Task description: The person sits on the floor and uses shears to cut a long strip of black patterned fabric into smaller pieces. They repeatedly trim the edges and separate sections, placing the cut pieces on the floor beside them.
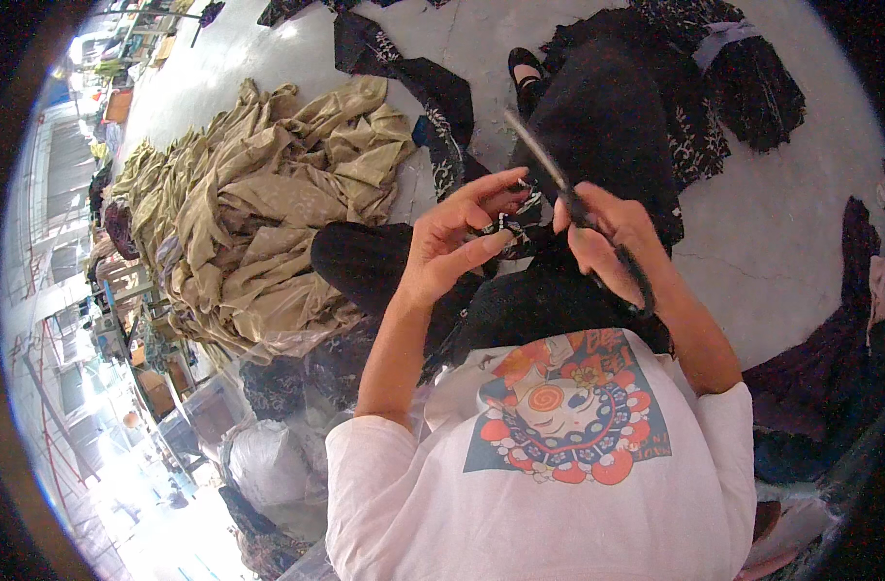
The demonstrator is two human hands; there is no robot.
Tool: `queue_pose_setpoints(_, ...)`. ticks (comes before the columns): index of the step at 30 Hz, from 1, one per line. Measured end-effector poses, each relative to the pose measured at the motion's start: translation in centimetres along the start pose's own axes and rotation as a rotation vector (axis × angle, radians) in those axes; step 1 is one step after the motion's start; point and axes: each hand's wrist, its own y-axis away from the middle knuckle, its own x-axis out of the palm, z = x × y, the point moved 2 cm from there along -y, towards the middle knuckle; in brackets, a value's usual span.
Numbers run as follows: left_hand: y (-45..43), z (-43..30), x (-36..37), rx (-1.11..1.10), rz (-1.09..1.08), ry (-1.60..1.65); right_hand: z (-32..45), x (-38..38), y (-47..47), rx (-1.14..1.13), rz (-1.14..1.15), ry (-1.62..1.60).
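Black-handled scissors (542, 154) are in my right hand (615, 229), with the metal blades angled up and left. The blades overlap in one narrow line, and the handle loop reaches down past my palm. Left of them, my left hand (453, 229) is raised with the index finger and thumb apart. Black fabric with a white floral pattern (526, 214) lies at its fingertips; whether the fingers pinch it is unclear. A long strip of similar black patterned fabric (442, 120) stretches across the floor beyond my left hand. Both hands are above my black-clad lap (544, 290).
A large heap of olive-tan fabric (260, 210) covers the floor at left. Dark patterned cloth (693, 138) lies beyond my leg, by a black shoe (524, 69). Clear plastic with a white bundle (268, 461) sits at lower left. Dark purple cloth (813, 374) is at right.
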Motion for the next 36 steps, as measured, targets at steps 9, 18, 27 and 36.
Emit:
queue_pose_setpoints(9, -0.6, -1.8, -0.5, -0.068, 0.117, -0.513, 0.7, -1.0, -2.4, -0.629, 0.014, 0.266)
queue_pose_setpoints(18, -0.4, -2.2, 0.4, -0.491, 0.055, -0.356, 0.2, -0.6, -2.3, -0.430, 0.003, 0.295)
queue_pose_setpoints(27, -0.1, -0.8, 1.4, 0.042, -0.115, -0.600, 0.1, -1.0, -2.0, -0.260, -0.014, 0.142)
queue_pose_setpoints(36, 0.0, -1.6, 2.0, -0.060, -0.044, -0.511, -0.3, -0.8, -2.5, 0.033, 0.076, -0.351)
